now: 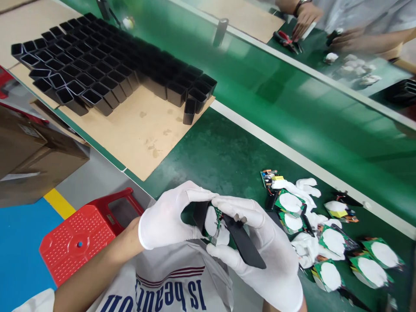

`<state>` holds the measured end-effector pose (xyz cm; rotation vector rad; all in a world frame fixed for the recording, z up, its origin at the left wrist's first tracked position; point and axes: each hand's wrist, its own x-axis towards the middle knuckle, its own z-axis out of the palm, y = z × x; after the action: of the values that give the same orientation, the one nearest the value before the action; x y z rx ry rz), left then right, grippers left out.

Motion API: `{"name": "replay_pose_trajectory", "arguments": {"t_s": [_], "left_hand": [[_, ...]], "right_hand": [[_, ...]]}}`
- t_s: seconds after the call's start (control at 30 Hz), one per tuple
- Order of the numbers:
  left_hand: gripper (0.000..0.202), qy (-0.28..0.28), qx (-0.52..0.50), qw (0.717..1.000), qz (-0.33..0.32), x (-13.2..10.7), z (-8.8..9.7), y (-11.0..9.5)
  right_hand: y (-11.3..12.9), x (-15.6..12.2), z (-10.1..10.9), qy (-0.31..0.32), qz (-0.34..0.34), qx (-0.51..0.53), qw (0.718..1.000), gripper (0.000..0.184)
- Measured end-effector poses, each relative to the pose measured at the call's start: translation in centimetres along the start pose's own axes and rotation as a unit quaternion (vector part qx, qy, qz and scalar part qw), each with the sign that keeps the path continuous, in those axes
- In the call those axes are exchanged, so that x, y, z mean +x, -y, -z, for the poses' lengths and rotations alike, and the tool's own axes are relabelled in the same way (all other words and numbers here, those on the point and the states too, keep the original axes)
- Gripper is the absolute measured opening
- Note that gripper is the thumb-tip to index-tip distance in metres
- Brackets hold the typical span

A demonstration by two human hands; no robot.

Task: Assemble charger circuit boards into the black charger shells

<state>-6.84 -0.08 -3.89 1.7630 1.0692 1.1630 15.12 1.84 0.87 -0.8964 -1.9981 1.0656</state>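
Note:
My left hand [172,216], in a white glove, grips a small black case [200,215] between thumb and fingers above the near edge of the bench. A green circuit board [212,221] with a white pad shows at the mouth of the case; how deep it sits I cannot tell. My right hand [260,234], gloved too, has its fingers and thumb closed about the board's other end. A long black plate [245,245] slants across that palm, joined to or resting against the board. The fingers partly hide the board.
Several circuit boards with white pads [333,240] lie at right beside a crumpled white glove [305,249]. Rows of black cases [94,95] stand on cardboard [139,134] at upper left. A red stool [76,240] is at lower left. Beyond the green partition, another person's hands [307,19] show.

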Motion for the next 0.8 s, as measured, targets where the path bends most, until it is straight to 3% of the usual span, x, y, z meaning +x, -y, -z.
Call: {"name": "replay_pose_trajectory", "arguments": {"t_s": [0.2, 0.3, 0.4, 0.53, 0.67, 0.8], "left_hand": [[0.058, -0.002, 0.001, 1.000, 0.015, -0.1, -0.1, 0.2], [0.052, -0.005, -0.008, 0.998, 0.056, -0.1, -0.2, 0.2], [0.052, -0.012, -0.030, 0.996, 0.080, -0.1, -0.2, 0.2], [0.050, -0.037, -0.037, 0.996, 0.069, -0.4, -0.2, 0.3], [0.050, -0.058, -0.061, 0.993, 0.080, -0.4, 0.7, 0.3], [0.027, -0.072, -0.046, 0.995, 0.049, 0.0, 2.2, 0.4]], "right_hand": [[-0.5, 0.8, -0.7, -0.023, 0.003, -0.070, 0.997, 0.053], [-0.5, 1.1, -0.9, -0.012, -0.023, -0.089, 0.996, 0.063], [-0.5, 1.6, -1.2, -0.008, -0.046, -0.060, 0.997, 0.060], [-0.6, 2.8, -1.6, -0.013, -0.067, 0.014, 0.998, 0.020], [-0.7, 3.8, -1.9, 0.005, -0.082, 0.060, 0.995, 0.031], [-0.5, 4.1, -2.8, -0.010, -0.041, 0.088, 0.995, 0.033]]}}
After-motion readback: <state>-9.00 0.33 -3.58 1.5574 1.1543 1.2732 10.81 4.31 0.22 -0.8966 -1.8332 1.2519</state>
